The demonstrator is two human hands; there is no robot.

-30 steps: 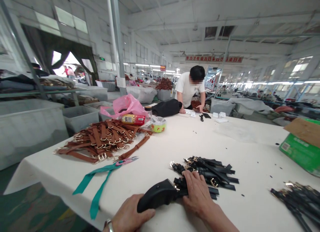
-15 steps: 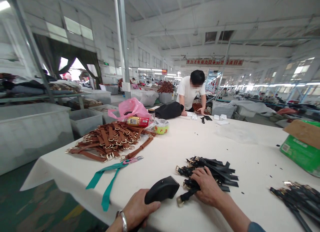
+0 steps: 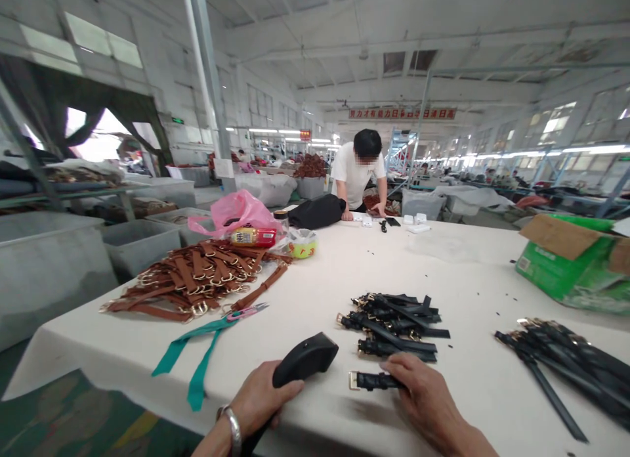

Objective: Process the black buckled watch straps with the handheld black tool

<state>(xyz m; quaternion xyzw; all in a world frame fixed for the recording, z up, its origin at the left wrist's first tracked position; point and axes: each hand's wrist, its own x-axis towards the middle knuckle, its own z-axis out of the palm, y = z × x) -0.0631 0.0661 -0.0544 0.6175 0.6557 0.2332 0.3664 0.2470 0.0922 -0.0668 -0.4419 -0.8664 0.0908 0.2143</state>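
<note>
My left hand [image 3: 260, 394], with a silver bangle at its wrist, is closed round the grip of a black handheld device with a curved, blunt head [image 3: 308, 358]. The device's exact kind does not show. My right hand [image 3: 426, 391] pinches a black buckle strap [image 3: 377, 381], its gold-coloured buckle pointing left toward the device. Fingers hide the strap's other end. Just beyond my right hand lies a pile of black straps with gold buckles [image 3: 394, 322], separate from the held one.
Another black strap pile [image 3: 561, 365] lies right, below a green box [image 3: 566, 260]. Brown buckled straps [image 3: 191, 280], pink-handled snips [image 3: 246, 311] and teal ribbon [image 3: 197, 358] lie left. Across the white-covered table [image 3: 335, 280] a person [image 3: 357, 171] leans over small white boxes.
My right hand has come off the pile toward me, drawing one black strap away from it. My left hand still holds the device. The view has shifted right.
</note>
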